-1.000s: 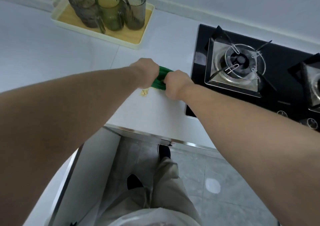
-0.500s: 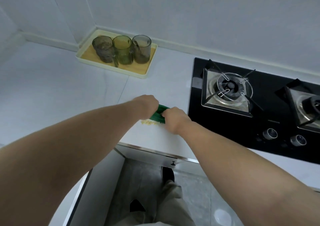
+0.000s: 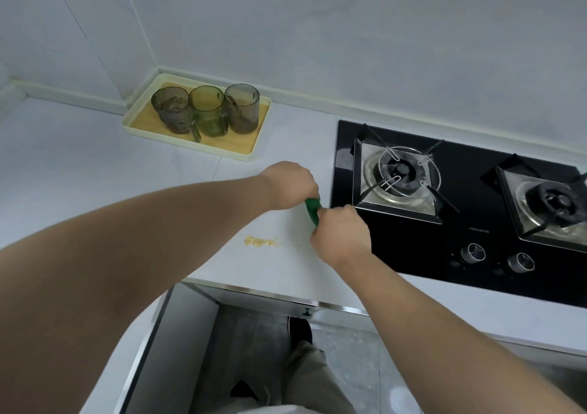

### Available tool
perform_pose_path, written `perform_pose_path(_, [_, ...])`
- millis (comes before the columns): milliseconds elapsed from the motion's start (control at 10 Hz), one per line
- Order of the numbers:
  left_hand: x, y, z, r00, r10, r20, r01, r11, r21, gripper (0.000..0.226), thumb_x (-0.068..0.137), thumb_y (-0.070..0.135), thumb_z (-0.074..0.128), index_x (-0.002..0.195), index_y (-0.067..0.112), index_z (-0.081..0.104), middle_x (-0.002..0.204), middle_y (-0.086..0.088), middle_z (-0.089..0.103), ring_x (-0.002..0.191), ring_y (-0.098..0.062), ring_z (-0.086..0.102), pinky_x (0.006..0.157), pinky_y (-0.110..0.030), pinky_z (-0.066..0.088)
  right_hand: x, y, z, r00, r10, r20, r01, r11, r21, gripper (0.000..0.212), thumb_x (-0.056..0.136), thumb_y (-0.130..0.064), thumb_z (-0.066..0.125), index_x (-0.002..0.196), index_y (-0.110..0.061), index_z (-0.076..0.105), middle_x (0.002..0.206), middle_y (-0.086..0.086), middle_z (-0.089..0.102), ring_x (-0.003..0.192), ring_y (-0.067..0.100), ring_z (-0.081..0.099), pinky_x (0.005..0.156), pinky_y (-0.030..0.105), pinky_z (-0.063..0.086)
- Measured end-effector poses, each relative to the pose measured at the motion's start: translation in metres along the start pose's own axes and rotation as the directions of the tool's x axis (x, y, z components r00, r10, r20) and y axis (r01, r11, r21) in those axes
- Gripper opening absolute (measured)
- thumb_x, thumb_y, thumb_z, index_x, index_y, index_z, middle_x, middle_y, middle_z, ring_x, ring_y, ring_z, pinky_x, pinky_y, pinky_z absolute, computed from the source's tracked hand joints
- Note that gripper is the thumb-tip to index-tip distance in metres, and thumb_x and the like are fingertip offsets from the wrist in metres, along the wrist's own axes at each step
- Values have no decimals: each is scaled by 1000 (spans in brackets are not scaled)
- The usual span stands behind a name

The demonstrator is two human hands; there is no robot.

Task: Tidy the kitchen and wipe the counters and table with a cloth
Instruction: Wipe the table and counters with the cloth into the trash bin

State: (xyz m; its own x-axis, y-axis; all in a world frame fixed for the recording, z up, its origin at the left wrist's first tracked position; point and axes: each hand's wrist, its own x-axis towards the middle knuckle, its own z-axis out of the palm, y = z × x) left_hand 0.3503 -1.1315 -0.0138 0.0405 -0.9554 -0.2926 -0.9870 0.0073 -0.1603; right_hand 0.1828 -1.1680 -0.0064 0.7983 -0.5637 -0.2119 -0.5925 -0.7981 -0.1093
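The green cloth [image 3: 313, 209] is being held bunched into a narrow strip between both hands, low over the worktop [image 3: 95, 172] and just beside the left edge of the black hob [image 3: 470, 223]. Its upper end is being gripped by the curled fingers of the left hand [image 3: 290, 185] and its lower end is being clenched in the right hand [image 3: 342, 233], so only a short green stretch is being left in sight (whether it is touching the surface cannot be told). A small patch of yellowish crumbs [image 3: 259, 241] is being left apart from the cloth, near the front edge. If a sweep is being made towards the body, the crumbs are likely being pushed over that edge onto the floor. With the cloth wrung so tight, little wiping face is being offered, so bits may be smeared or missed. The knobs [image 3: 473, 252] are also being put at risk of a nudge from the right forearm. Against the frame half a second earlier, the crumbs are no longer being covered by the cloth. The hands are being carried right, closer to the hob, and the cloth is being turned from lying across to slanting. More wall is being shown above the tray [image 3: 190, 146] of glasses [image 3: 208, 111].
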Motion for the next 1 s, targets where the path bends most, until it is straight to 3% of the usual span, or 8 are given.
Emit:
perform_pose_path(200, [13, 12, 36, 983, 92, 160, -100, 994, 42, 35, 90, 4, 48, 115, 19, 67, 112, 0, 65, 97, -27, 63, 80, -40, 56, -6, -5, 57, 967, 109, 228, -164, 958, 237, 35, 94, -16, 47, 127, -7, 54, 118, 13, 51, 101, 34, 59, 78, 35, 51])
perform_pose_path(300, [17, 21, 44, 967, 96, 235, -101, 995, 10, 24, 97, 9, 45, 99, 15, 68, 95, 1, 64, 83, -23, 60, 70, -33, 54, -9, -18, 85, 934, 120, 335, -163, 981, 104, 64, 95, -10, 40, 153, 5, 17, 147, 23, 36, 125, 32, 45, 91, 37, 50])
perform_pose_path(400, [26, 19, 44, 966, 129, 225, -120, 991, -55, 26, 99, 11, 45, 106, 15, 70, 96, 0, 64, 83, -23, 57, 74, -33, 53, -7, -25, 93, 935, 165, 312, -183, 983, 29, 77, 94, -10, 41, 153, 10, -5, 154, 26, 23, 130, 31, 43, 89, 36, 51])
perform_pose_path(500, [26, 8, 45, 954, 175, 242, -147, 981, -130, 39, 101, 10, 44, 132, 24, 63, 124, 2, 63, 108, -26, 58, 89, -35, 51, -5, -33, 90, 930, 167, 328, -215, 970, 117, 72, 95, -10, 41, 154, 6, 3, 152, 25, 26, 127, 34, 46, 92, 41, 50])
perform_pose_path(600, [21, -6, 50, 957, 158, 242, -114, 976, -186, 43, 98, 8, 47, 134, 26, 62, 135, 2, 60, 121, -25, 55, 97, -38, 48, -1, -46, 93, 938, 150, 314, -217, 957, 193, 70, 96, -10, 41, 153, 6, 6, 151, 24, 27, 124, 33, 49, 95, 38, 49])
perform_pose_path(800, [-2, -34, 59, 963, 78, 257, -22, 976, -216, 47, 95, 2, 48, 130, 29, 65, 135, 8, 61, 123, -18, 54, 102, -33, 44, 5, -77, 92, 945, 130, 301, -227, 921, 315, 69, 97, -12, 41, 154, 4, 5, 152, 23, 26, 129, 32, 44, 97, 36, 48])
perform_pose_path(1000, [-36, -48, 60, 952, -29, 305, 100, 971, -218, 50, 98, 3, 44, 134, 33, 60, 135, 8, 57, 121, -19, 51, 102, -30, 42, 7, -106, 91, 963, 24, 269, -150, 875, 460, 60, 96, -11, 42, 150, -19, 20, 143, 17, 33, 123, 34, 46, 88, 35, 39])
